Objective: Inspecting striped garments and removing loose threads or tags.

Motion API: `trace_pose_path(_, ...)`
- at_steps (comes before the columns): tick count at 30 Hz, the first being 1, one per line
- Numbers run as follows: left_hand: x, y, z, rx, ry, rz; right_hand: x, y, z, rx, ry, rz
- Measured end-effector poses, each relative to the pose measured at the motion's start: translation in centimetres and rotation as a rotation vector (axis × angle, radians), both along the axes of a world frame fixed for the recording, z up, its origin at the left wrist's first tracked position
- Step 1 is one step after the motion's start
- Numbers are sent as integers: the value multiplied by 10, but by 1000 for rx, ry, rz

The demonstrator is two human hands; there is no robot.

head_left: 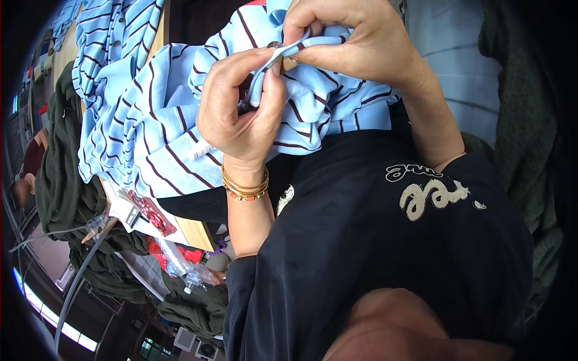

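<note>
A light blue knit garment (171,135) with thin dark stripes lies bunched across my lap and the table edge. My left hand (238,111), with gold bracelets on its wrist, pinches the garment's folded edge between thumb and fingertips. On the other side of that fold, my right hand (364,45) grips the same edge, fingers curled and thumb pressed along it. A small round button (275,45) shows by the left fingertips. Just below the fold is a small tan piece (290,63) whose kind I cannot make out. A white label (201,150) lies on the fabric.
More striped knitwear with buttons (114,30) lies at the upper left. Dark green fabric heaps (66,144) stand left and dark fabric (530,150) hangs right. A red patterned packet (153,213) and clear plastic wrap (195,274) sit lower left. Another person's arm (36,153) shows at far left.
</note>
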State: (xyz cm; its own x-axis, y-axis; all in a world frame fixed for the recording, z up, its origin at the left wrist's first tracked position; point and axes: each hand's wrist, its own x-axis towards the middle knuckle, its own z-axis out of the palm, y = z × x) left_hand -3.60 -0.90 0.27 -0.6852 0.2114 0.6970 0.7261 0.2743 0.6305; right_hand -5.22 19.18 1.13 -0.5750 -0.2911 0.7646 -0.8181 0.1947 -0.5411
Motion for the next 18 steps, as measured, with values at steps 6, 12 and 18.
trace_pose_path(6, 4, -2, 6, -40, 1, 73, 12, -5, 16, 13, -192, -7)
trace_pose_path(12, -2, -11, 12, -273, 88, 91, 9, 16, 18, 177, -47, -85)
trace_pose_path(18, 5, -8, 32, -382, -126, 134, 13, 42, 34, 261, -341, -57)
